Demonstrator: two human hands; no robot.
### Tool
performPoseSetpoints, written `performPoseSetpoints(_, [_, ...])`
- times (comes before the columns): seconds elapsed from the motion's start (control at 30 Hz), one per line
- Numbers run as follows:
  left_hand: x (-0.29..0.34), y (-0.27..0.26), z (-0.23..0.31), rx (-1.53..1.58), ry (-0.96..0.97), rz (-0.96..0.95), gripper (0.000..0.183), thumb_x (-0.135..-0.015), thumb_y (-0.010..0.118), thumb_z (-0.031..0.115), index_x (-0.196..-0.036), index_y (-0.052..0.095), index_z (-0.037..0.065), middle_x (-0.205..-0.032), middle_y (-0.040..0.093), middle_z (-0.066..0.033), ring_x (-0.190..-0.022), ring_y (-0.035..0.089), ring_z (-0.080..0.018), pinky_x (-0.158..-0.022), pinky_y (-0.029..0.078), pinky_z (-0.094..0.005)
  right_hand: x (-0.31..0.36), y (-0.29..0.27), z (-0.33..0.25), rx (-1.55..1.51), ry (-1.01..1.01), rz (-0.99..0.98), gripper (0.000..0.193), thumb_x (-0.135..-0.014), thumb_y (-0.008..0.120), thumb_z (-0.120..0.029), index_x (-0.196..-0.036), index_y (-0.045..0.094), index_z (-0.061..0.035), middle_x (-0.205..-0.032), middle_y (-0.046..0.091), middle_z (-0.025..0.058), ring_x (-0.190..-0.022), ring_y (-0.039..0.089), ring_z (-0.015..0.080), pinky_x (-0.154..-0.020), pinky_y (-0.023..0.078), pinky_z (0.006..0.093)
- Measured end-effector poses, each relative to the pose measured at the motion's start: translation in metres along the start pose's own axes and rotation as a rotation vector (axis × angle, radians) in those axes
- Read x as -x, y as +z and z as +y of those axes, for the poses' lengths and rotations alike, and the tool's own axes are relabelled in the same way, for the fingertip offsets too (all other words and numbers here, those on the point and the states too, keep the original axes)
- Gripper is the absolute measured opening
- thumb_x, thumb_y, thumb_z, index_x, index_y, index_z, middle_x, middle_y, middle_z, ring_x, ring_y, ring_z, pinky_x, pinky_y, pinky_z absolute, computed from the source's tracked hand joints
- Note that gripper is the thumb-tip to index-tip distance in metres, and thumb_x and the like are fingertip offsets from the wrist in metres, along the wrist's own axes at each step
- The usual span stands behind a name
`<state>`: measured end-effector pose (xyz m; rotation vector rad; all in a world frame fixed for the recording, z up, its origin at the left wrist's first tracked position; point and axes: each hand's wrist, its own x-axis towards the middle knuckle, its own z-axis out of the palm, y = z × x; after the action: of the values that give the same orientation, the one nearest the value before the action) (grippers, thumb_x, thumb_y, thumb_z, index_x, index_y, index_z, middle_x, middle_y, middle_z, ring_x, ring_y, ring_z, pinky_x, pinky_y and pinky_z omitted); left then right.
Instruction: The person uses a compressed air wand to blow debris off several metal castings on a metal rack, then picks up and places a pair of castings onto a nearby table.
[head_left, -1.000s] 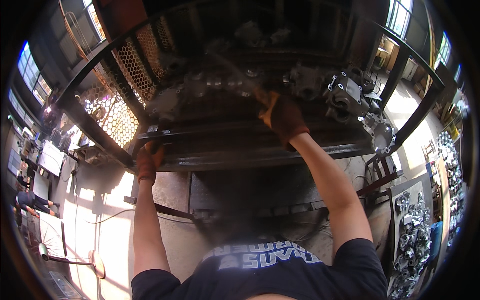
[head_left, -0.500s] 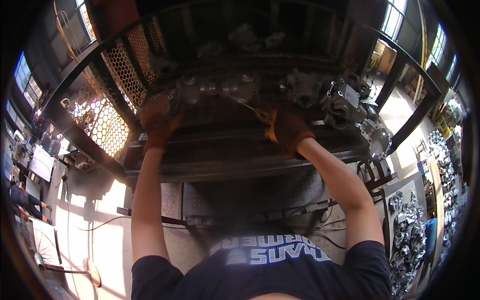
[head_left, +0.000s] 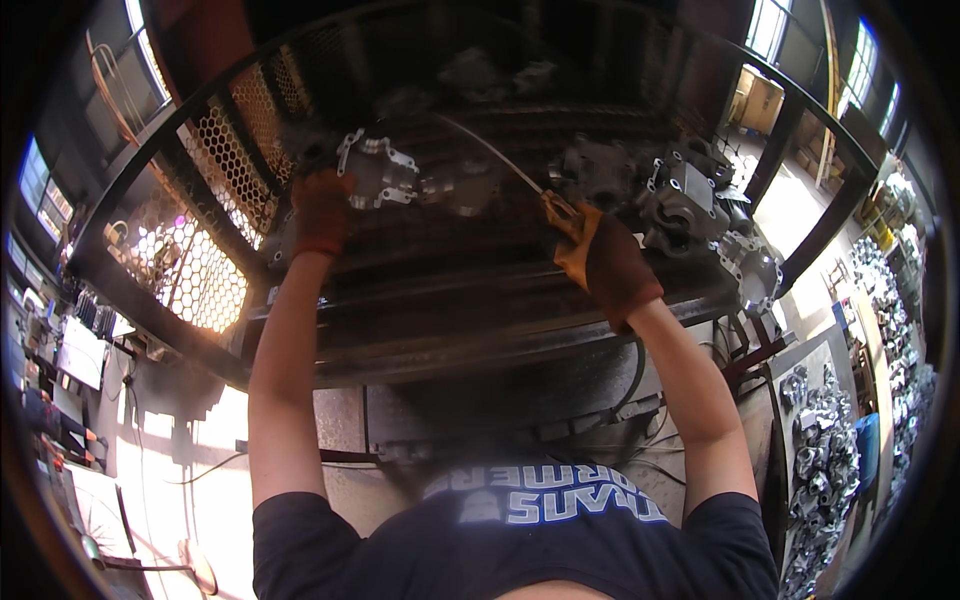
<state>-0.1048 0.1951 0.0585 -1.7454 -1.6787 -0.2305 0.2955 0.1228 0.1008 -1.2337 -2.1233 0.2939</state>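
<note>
My right hand (head_left: 610, 255), in a brown and orange-yellow work glove, is closed round the grip of what looks like an air blow gun. Its long thin metal nozzle (head_left: 495, 155) points up and to the left over the castings. My left hand (head_left: 322, 212), gloved too, is closed at the left edge of a grey metal casting (head_left: 378, 178), which sits tilted with its flanged face showing; the fingertips are in shadow. Beside it to the right lies a second casting (head_left: 465, 188), touched by neither hand.
More castings stand along the right of the dark rack (head_left: 450, 335), including a bright one (head_left: 748, 270) at its right corner. Honeycomb mesh (head_left: 205, 265) closes the left side. A dark hose (head_left: 640, 375) hangs below my right forearm. Heaped castings (head_left: 822, 470) lie at lower right.
My right hand has moved right and slightly nearer, and the nozzle now shows at greater length. My left hand has shifted slightly; the casting beside it is turned more toward the light.
</note>
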Motion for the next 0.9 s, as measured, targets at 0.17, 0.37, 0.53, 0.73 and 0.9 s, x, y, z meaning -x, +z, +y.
performPoseSetpoints(0.17, [-0.072,-0.031,0.022,-0.195,0.283,0.021,0.020,-0.086,0.059,0.016,-0.105,0.064,0.021,-0.103,0.060,-0.0088,-0.096,0.060,-0.0279,-0.072,0.049,-0.0472,0.022,0.014,0.001,0.157,0.240,-0.252,0.042,-0.076,0.070,-0.018,-0.115,0.061,-0.0055,-0.108,0.066,0.0206,-0.100,0.064,0.0365,-0.079,0.051,0.0349])
performPoseSetpoints(0.37, [-0.113,-0.034,0.034,-0.321,0.293,-0.176,0.022,-0.083,0.061,0.017,-0.103,0.064,0.026,-0.101,0.062,-0.0051,-0.092,0.065,-0.0264,-0.069,0.050,-0.0440,0.038,-0.004,0.002,0.160,0.293,-0.037,0.041,-0.077,0.071,-0.028,-0.111,0.062,-0.0080,-0.092,0.068,0.0194,-0.089,0.065,0.0392,-0.075,0.052,0.0431])
performPoseSetpoints(0.53, [-0.126,-0.040,0.050,-0.254,0.417,-0.068,0.018,-0.081,0.061,0.017,-0.095,0.067,0.026,-0.102,0.064,-0.0038,-0.096,0.065,-0.0256,-0.071,0.050,-0.0432,0.039,0.000,0.015,0.326,0.372,-0.088,0.040,-0.077,0.071,-0.029,-0.110,0.063,-0.0093,-0.092,0.069,0.0172,-0.089,0.066,0.0376,-0.075,0.053,0.0416])
performPoseSetpoints(0.73, [-0.123,-0.053,0.116,-0.274,0.414,-0.275,0.020,-0.086,0.061,0.020,-0.104,0.070,0.023,-0.107,0.064,-0.0049,-0.099,0.064,-0.0262,-0.072,0.051,-0.0450,0.065,-0.019,0.023,0.397,0.314,-0.050,0.039,-0.077,0.072,-0.030,-0.109,0.065,-0.0097,-0.085,0.068,0.0191,-0.082,0.066,0.0389,-0.071,0.052,0.0430])
performPoseSetpoints(0.9, [-0.067,-0.085,0.192,-0.066,0.292,-0.430,0.038,-0.089,0.052,0.019,-0.120,0.063,0.001,-0.142,0.045,-0.0227,-0.131,0.042,-0.0424,-0.099,0.038,-0.0580,0.107,-0.049,0.026,0.356,0.413,-0.017,0.030,-0.080,0.068,-0.035,-0.095,0.066,-0.0092,-0.080,0.068,0.0167,-0.080,0.066,0.0394,-0.071,0.053,0.0457])
